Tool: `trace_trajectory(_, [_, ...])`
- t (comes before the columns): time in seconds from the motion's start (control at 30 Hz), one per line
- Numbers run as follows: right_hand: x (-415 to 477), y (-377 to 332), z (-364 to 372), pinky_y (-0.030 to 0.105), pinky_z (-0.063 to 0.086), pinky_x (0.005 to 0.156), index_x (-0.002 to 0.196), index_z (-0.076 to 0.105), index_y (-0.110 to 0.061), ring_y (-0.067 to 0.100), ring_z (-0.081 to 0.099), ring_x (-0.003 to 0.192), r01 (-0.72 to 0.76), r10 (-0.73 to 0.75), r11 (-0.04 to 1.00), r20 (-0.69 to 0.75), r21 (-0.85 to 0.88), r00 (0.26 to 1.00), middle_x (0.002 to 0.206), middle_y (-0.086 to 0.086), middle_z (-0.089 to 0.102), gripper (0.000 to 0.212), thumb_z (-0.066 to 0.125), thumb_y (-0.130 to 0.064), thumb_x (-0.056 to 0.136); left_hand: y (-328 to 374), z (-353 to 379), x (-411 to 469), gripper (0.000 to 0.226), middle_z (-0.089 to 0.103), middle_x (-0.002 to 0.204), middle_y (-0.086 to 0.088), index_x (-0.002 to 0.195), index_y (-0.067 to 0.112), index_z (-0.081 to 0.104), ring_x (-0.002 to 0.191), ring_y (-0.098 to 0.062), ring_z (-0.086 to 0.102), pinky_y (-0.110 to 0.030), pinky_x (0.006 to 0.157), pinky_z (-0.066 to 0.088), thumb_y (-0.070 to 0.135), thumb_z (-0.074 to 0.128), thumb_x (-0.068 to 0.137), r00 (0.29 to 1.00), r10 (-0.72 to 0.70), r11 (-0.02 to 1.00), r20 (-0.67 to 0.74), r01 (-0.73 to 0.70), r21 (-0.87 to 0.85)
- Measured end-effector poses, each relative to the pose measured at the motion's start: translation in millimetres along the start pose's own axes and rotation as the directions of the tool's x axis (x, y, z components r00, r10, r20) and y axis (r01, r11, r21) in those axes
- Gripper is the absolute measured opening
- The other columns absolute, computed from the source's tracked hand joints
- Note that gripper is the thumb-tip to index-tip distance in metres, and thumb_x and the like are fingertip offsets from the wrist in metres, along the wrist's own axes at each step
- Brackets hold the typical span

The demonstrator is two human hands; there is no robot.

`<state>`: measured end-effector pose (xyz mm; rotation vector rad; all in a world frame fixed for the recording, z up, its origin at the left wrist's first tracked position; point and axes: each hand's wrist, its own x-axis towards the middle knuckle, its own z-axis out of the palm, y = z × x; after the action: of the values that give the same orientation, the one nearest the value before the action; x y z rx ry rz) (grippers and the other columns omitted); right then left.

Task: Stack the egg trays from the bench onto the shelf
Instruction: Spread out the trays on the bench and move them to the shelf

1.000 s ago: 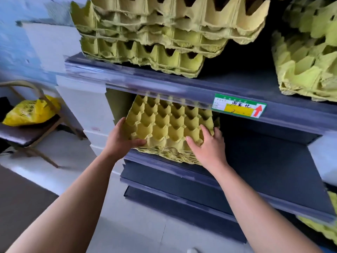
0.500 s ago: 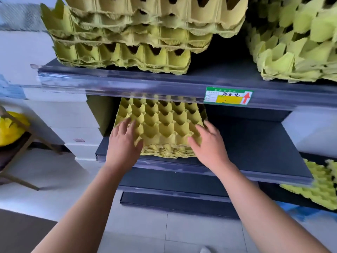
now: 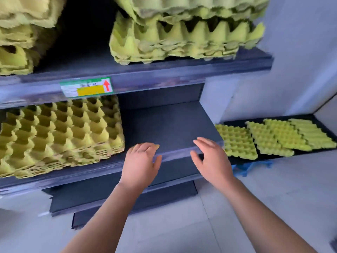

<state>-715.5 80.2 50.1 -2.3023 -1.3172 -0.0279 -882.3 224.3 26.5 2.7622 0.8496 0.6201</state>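
Note:
A stack of yellow egg trays point(image 3: 60, 134) lies on the left part of the dark middle shelf point(image 3: 169, 125). My left hand point(image 3: 141, 163) hovers open at the shelf's front edge, just right of that stack and not touching it. Further right, my right hand point(image 3: 211, 159) is also open and empty, near the shelf's right corner. Several yellow-green egg trays point(image 3: 237, 141) lie overlapping in a row on a low dark bench point(image 3: 273, 156) at the right.
The upper shelf point(image 3: 145, 73) carries egg tray stacks at left point(image 3: 16, 39) and right point(image 3: 182, 33), with a green and yellow price label point(image 3: 85, 87) on its front rail. Lower shelf boards point(image 3: 118, 194) jut out below. A white wall point(image 3: 300, 52) stands right; pale floor tiles lie underfoot.
Both hands have let go of the tray stack and moved right along the shelf edge. The view has swung right, bringing the bench trays into sight.

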Motion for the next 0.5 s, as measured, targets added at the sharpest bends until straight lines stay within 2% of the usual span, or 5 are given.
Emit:
trace_trajectory(0.07, [-13,49,-22,0.036,0.054,0.074,0.096,0.067,-0.002,0.033,0.064,0.087,-0.049,0.049,0.998,0.004,-0.029,0.999,0.096,0.01,0.068,0.029,0.055,-0.025,0.083,48,25,13,0.026,0.072,0.092,-0.001,0.097,0.011,0.073,0.077,-0.03,0.066,-0.038,0.072,0.052,0.025,0.061,0.078,0.999,0.035,0.999,0.019,-0.034,-0.038])
trace_trajectory(0.13, [-26,97,-42,0.036,0.053,0.074,0.093,0.067,-0.003,0.032,0.062,0.085,-0.119,0.118,0.992,-0.009,-0.048,0.993,0.093,0.009,0.068,0.028,0.055,-0.026,0.082,97,50,26,0.023,0.072,0.087,0.0,0.093,0.013,0.073,0.073,-0.029,0.066,-0.037,0.069,0.051,0.024,0.062,0.076,0.997,0.067,0.995,0.046,-0.063,-0.075])
trace_trajectory(0.33, [-56,227,-88,0.034,0.046,0.09,0.118,0.065,-0.007,0.028,0.057,0.111,-0.292,0.289,0.955,-0.054,-0.059,0.956,0.121,0.009,0.064,0.034,0.062,-0.025,0.089,219,122,72,0.026,0.073,0.091,-0.001,0.097,0.013,0.073,0.08,-0.03,0.067,-0.038,0.072,0.051,0.026,0.064,0.077,0.982,0.14,0.975,0.127,-0.115,-0.188])
trace_trajectory(0.43, [-59,280,-105,0.039,0.051,0.079,0.103,0.068,-0.004,0.032,0.061,0.096,-0.357,0.352,0.931,-0.074,-0.073,0.933,0.102,0.011,0.068,0.025,0.066,-0.02,0.084,266,157,98,0.025,0.072,0.089,-0.003,0.098,0.01,0.073,0.08,-0.031,0.067,-0.04,0.072,0.053,0.023,0.071,0.076,0.97,0.174,0.965,0.17,-0.133,-0.228])
trace_trajectory(0.5, [-57,314,-114,0.041,0.053,0.074,0.096,0.068,-0.001,0.034,0.063,0.089,-0.401,0.396,0.913,-0.075,-0.076,0.915,0.094,0.014,0.068,0.02,0.068,-0.014,0.081,293,180,119,0.029,0.072,0.088,-0.003,0.098,0.01,0.072,0.077,-0.031,0.066,-0.04,0.07,0.055,0.027,0.064,0.076,0.955,0.209,0.958,0.21,-0.156,-0.243])
